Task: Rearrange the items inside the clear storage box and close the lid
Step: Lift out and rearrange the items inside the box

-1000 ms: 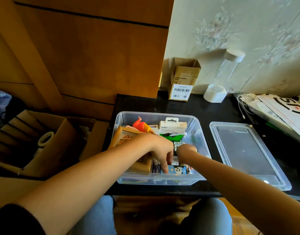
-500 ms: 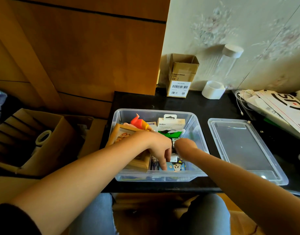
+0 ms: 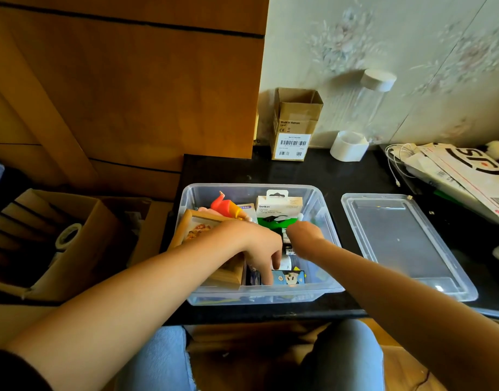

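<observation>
The clear storage box (image 3: 331, 230) stands open on the black tabletop, packed with items. Its clear lid (image 3: 398, 244) lies flat to the right. My left hand (image 3: 256, 244) reaches over a wooden picture frame (image 3: 199, 225), fingers pointing straight down beside a small blue illustrated box (image 3: 290, 277) at the near wall. My right hand (image 3: 302, 232) dips into the middle of the box with its fingers turned down and hidden. A red-orange toy (image 3: 224, 206) and a white Belkin package (image 3: 278, 206) stand at the back.
A small cardboard carton (image 3: 295, 125), a white tape roll (image 3: 348, 145) and a tall clear bottle (image 3: 369, 108) stand by the wall. Papers and a white cable (image 3: 454, 170) lie at the right. An open cardboard box (image 3: 59, 238) sits left of the tabletop.
My right hand has shifted slightly toward the back of the box. My left hand stays over the frame, fingers still down by the blue box.
</observation>
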{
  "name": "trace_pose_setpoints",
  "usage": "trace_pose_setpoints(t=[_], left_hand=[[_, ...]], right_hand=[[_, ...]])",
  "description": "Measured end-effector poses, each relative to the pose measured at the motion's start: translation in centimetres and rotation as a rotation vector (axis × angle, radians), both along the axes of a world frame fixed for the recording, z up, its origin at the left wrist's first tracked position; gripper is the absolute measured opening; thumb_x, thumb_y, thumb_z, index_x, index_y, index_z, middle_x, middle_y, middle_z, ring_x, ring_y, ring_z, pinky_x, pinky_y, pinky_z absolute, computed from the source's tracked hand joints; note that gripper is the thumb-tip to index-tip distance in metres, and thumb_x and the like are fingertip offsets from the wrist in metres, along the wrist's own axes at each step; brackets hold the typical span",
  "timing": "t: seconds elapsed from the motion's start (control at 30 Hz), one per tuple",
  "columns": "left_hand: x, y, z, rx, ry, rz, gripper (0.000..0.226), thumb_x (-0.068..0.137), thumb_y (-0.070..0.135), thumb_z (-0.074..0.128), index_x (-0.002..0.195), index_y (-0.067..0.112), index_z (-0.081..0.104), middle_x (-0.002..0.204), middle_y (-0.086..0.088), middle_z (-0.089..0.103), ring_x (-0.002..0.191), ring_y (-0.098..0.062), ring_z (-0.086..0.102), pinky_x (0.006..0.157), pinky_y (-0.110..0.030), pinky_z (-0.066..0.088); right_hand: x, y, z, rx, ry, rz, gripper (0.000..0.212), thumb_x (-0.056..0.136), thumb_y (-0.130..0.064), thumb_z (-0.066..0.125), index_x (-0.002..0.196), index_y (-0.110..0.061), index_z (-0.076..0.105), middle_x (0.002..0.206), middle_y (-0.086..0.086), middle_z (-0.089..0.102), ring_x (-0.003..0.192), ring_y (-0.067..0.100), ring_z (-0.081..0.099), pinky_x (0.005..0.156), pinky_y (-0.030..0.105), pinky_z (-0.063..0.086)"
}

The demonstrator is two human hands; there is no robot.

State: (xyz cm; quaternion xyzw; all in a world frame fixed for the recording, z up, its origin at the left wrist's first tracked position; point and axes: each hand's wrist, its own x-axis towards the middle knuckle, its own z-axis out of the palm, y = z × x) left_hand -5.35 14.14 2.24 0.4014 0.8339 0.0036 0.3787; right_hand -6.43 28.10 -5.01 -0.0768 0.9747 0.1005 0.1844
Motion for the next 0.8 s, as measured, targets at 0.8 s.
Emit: trace_pose_setpoints(t=[0.8], left_hand=[[1.5, 2.4, -2.5, -0.027, 0.166, 0.151, 0.042, 0.087, 0.036, 0.060, 0.119, 0.010, 0.053, 0.107, -0.009, 0.063, 0.088, -0.027, 0.061, 0.068, -0.034, 0.048]], right_hand=[[-0.7, 0.4, 1.7, 0.018, -0.168, 0.099, 0.028, 0.077, -0.010, 0.071, 0.104, -0.002, 0.067, 0.095, 0.013, 0.064, 0.078, 0.023, 0.054, 0.071, 0.029, 0.045]])
